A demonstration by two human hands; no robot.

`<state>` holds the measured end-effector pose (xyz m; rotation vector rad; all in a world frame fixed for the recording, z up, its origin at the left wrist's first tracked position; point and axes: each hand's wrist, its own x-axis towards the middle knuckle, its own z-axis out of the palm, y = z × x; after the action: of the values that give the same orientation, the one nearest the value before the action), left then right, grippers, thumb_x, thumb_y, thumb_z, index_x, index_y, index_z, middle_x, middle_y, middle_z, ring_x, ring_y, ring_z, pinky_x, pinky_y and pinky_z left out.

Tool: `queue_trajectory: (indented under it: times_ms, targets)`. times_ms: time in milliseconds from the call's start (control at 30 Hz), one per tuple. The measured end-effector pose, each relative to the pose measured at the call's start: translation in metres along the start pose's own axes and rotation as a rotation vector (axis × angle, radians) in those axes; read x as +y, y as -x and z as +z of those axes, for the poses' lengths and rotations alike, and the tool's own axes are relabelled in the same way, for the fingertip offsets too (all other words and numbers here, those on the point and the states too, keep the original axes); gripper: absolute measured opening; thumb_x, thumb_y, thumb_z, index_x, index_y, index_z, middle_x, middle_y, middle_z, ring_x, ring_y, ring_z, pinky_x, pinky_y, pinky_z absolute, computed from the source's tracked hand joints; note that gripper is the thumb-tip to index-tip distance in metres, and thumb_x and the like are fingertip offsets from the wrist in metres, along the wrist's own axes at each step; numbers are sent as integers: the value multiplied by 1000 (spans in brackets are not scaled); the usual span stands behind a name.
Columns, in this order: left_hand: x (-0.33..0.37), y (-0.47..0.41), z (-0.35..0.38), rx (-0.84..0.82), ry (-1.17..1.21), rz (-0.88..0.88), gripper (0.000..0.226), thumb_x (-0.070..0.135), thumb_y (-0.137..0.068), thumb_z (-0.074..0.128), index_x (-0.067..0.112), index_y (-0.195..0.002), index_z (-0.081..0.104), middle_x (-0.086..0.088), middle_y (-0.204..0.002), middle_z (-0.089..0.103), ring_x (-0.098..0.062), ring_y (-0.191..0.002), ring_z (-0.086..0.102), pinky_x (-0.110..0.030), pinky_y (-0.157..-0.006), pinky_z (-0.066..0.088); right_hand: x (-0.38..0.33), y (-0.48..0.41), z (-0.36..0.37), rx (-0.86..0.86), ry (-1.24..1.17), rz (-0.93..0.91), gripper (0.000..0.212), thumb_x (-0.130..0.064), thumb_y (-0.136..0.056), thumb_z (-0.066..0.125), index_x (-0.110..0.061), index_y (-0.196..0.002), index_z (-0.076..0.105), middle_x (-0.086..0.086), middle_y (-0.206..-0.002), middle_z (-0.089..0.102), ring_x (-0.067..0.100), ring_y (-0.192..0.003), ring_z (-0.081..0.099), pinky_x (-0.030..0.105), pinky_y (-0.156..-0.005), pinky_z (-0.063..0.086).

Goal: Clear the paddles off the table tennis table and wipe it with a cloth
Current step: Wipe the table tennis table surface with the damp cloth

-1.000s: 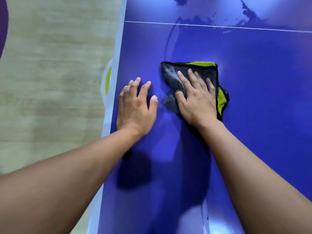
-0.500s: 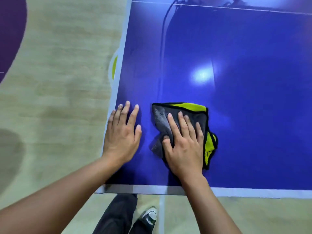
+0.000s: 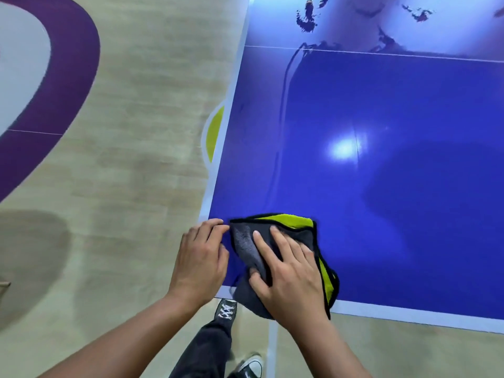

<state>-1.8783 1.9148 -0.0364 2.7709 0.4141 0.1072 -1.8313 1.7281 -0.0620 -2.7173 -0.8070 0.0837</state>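
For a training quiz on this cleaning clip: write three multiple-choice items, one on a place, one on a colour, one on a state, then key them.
1. Where on the table is the cloth?
A. at the near left corner, hanging over the near edge
B. in the middle
C. by the white line far up the table

2. What colours is the cloth?
A. red and white
B. grey and yellow-green, black trim
C. plain blue

3. What is the right hand doing?
A. hanging in the air
B. pressing flat on the cloth
C. holding a paddle

Answers:
1 A, since the cloth passes the white border by the left hand.
2 B, since both sides show.
3 B, since its fingers lie spread on the cloth.
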Motion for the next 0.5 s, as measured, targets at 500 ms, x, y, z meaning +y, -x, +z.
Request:
queue_trajectory:
  times_ms: [500]
  targets:
    - [-14,-32,8,84,74,-58,38,18,-83,46,18,-116,65,2,-120,62,-25,-96,59,-37,-84,44,9,-119,12,-5,29,-23,67,-57,-98,35,-39,-161,22,-6,-170,16,8,-157,7,44,-127,11]
